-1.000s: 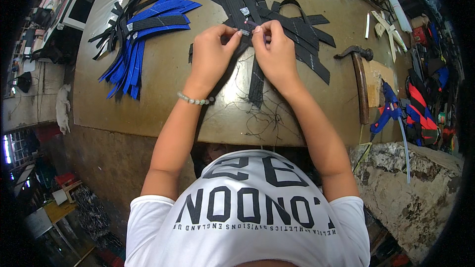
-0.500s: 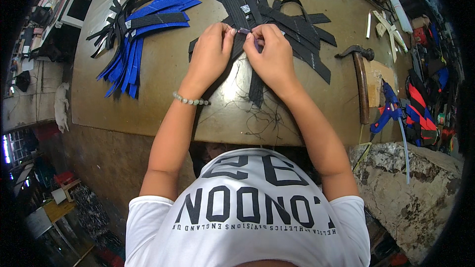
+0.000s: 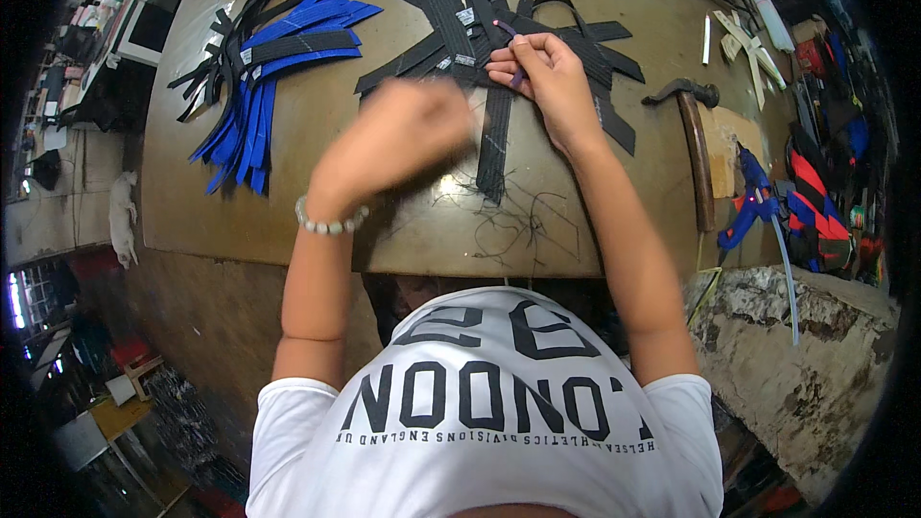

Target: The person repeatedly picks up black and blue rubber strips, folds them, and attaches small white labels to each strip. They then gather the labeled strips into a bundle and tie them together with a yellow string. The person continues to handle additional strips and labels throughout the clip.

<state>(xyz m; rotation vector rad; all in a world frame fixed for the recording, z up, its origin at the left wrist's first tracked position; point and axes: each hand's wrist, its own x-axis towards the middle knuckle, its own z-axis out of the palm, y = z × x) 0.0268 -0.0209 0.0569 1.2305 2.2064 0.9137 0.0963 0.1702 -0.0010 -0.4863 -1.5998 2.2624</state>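
My right hand [image 3: 547,86] is closed round a slim purple hand tool [image 3: 506,29], whose ends show above and below the fingers; its exact kind is hard to make out. Under and around that hand lies a crossed pile of black webbing straps [image 3: 441,14] with small white labels. My left hand [image 3: 408,129] is smeared by motion just left of the pile's lower part, so its fingers do not show clearly. One strap [image 3: 494,149] points from the pile toward me. Loose dark threads [image 3: 523,230] lie near the table's front edge.
Blue and black straps [image 3: 278,48] lie bunched on the left of the table [image 3: 240,230]. At the right are a hammer [image 3: 698,163], a blue glue gun [image 3: 748,201], a wooden board [image 3: 729,139] and pale crossed strips [image 3: 748,48]. Rough stone [image 3: 787,384] stands beyond the front right edge.
My left hand has left the straps and swung down and left. My right hand has risen slightly to the right, keeping the purple tool. Both hands were together at the pile before.
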